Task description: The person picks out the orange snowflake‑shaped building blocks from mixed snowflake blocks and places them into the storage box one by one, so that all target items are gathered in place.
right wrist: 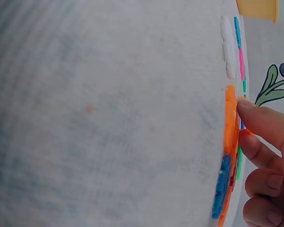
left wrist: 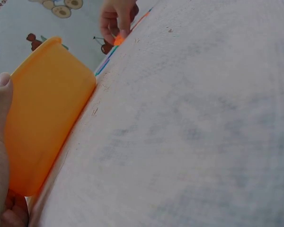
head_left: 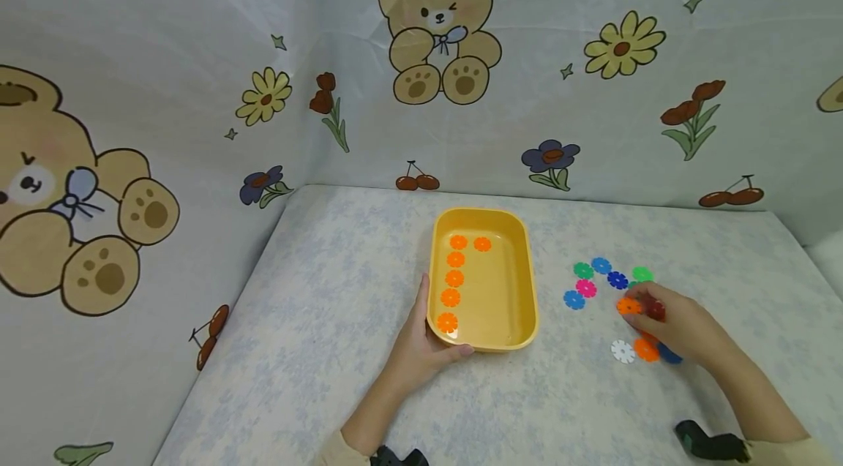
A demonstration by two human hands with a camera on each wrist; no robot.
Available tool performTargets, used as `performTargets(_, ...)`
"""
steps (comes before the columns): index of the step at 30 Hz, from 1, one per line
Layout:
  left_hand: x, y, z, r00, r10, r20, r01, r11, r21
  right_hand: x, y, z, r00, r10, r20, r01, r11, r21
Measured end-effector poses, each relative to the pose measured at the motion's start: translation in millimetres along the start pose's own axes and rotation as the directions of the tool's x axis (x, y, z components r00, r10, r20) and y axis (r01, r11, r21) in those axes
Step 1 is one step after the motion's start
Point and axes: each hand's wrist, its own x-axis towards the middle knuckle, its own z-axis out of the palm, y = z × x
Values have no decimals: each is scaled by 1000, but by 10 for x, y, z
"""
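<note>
My left hand (head_left: 420, 350) grips the near left corner of a yellow plastic tray (head_left: 498, 298), thumb along the near edge. Inside the tray, several orange flower-shaped discs (head_left: 454, 278) form a column down the left side, and another orange one (head_left: 482, 244) lies right of the top. Over on the right, my right hand (head_left: 681, 320) pinches an orange flower-shaped disc (head_left: 628, 306) between thumb and index finger, just above a loose group of discs. In the right wrist view, its other fingers (right wrist: 262, 182) are curled. The hand partly covers a red disc (head_left: 654, 309).
Around the right hand lie blue (head_left: 574, 299), pink (head_left: 586, 288), green (head_left: 583, 271), white (head_left: 622, 351) and more orange (head_left: 646, 350) discs, some overlapping. A pale mottled cloth covers the table (head_left: 316, 290). Bear-printed fabric (head_left: 448, 27) hangs behind and at the left.
</note>
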Motion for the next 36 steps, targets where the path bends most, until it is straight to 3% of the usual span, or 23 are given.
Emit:
performTargets(7,-3,3,-3,1000,-20,7,20,1000,-11,-22,-7,-25,999,50,1,-50,999,2)
performTargets(20,5,7,-5,1000,-28,7,28,999,-16,14,-113,-47,999,44,-1,-44,998,40)
performTargets(24,1,1,-6,1000,-19,9,19,1000,-23,51,-274,-66,996,-24,-91,32,996,85)
performTargets(29,-2,-7,-7,1000,-14,4,14,1000,-21,144,-592,-97,964,-152,-219,177,979,101)
performTargets(36,13,-20,-1,1000,-5,8,5,1000,-20,364,-1149,-83,934,-235,-269,279,951,138)
